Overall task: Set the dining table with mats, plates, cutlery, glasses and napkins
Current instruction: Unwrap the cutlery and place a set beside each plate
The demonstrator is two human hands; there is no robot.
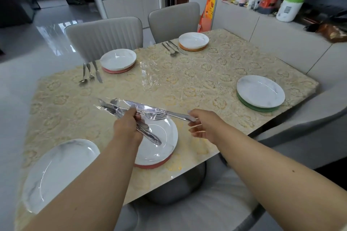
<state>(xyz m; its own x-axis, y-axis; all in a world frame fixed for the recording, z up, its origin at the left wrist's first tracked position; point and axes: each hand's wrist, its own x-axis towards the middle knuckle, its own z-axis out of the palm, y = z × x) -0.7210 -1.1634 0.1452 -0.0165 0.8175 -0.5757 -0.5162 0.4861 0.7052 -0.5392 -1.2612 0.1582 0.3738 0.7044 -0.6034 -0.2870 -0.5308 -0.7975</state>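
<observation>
Right now the left hand (pixel 129 127) grips a bundle of cutlery (pixel 122 110) over the near plate (pixel 161 142), while a knife (pixel 161 111) lies crosswise above that plate's far rim, handle toward the nearer right hand (pixel 201 125), whose fingertips pinch it.

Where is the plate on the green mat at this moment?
In the head view, the plate on the green mat lies at the table's right edge, beyond the right hand.

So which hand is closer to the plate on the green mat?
The right hand. It is over the table's near edge, pinching a knife, with bare cloth between it and that plate. The left hand holds a cutlery bundle farther away, over the near plate.
</observation>
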